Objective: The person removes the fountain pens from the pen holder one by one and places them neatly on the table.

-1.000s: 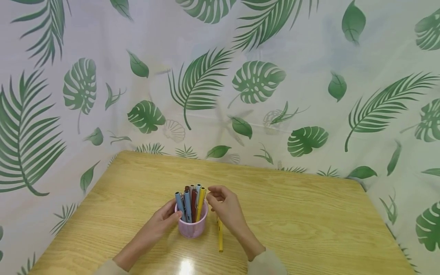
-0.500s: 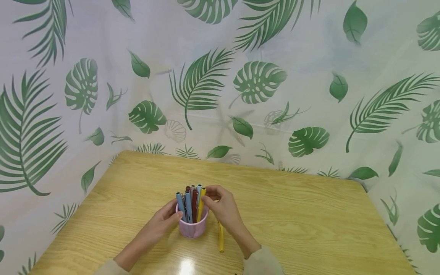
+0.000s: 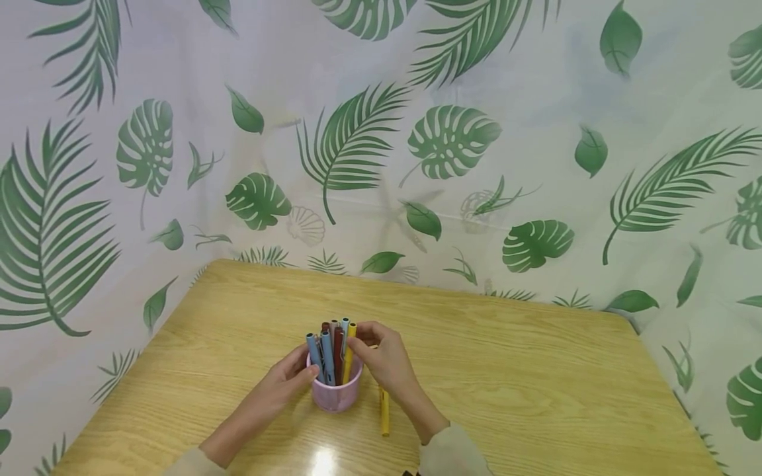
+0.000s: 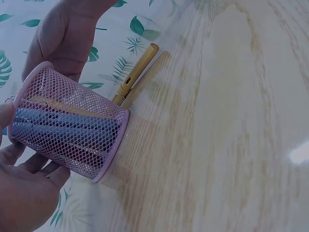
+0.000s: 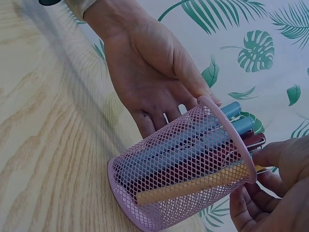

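A pink mesh pen cup (image 3: 335,399) stands upright on the table, holding several capped pens in blue, dark red, light blue, grey and yellow. My left hand (image 3: 288,378) grips the cup's left side, its thumb over the rim. At the right side my right hand (image 3: 385,357) pinches the upper end of the yellow pen (image 3: 348,363) that stands in the cup. Through the mesh in the right wrist view, this yellow pen (image 5: 183,188) reaches down towards the cup's base. Another yellow pen (image 3: 385,416) lies on the table right of the cup, partly hidden by my right hand.
The wood-grain table (image 3: 536,383) spreads out around the cup, with glare near its front edge. Behind it and to the left hangs a white cloth (image 3: 381,198) printed with green leaves. A small dark object (image 3: 407,473) shows at the bottom edge beside the right sleeve.
My right hand has moved slightly left, from beside the pens to pinching the yellow pen in the cup. My left hand keeps its hold on the cup.
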A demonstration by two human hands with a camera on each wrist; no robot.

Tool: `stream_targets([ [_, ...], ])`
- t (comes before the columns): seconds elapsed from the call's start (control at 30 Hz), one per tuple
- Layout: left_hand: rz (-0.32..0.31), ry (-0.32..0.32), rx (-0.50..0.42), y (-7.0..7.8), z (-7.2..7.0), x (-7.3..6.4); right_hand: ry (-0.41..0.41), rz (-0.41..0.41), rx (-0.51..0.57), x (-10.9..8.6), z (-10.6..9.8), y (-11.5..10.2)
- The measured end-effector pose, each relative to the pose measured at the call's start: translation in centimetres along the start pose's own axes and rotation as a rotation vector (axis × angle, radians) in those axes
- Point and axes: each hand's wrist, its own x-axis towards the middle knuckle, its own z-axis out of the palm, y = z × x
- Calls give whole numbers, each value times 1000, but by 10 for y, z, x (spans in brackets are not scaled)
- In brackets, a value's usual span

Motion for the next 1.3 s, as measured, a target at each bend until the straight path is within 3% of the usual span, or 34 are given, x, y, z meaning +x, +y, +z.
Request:
stream_targets([
  [0.43, 5, -17, -13, -3, -2, 2, 54, 56, 42, -4, -3, -3],
  [0.77, 21, -15, -3, -4, -3, 3, 163, 59, 177, -7, -18, -15],
  [0.97, 30, -23, -5, -3, -3, 4, 160, 81, 291, -11, -32, -15],
  [1.3, 24, -11, 4, -2, -2, 3, 125, 118, 324, -20, -58, -8],
])
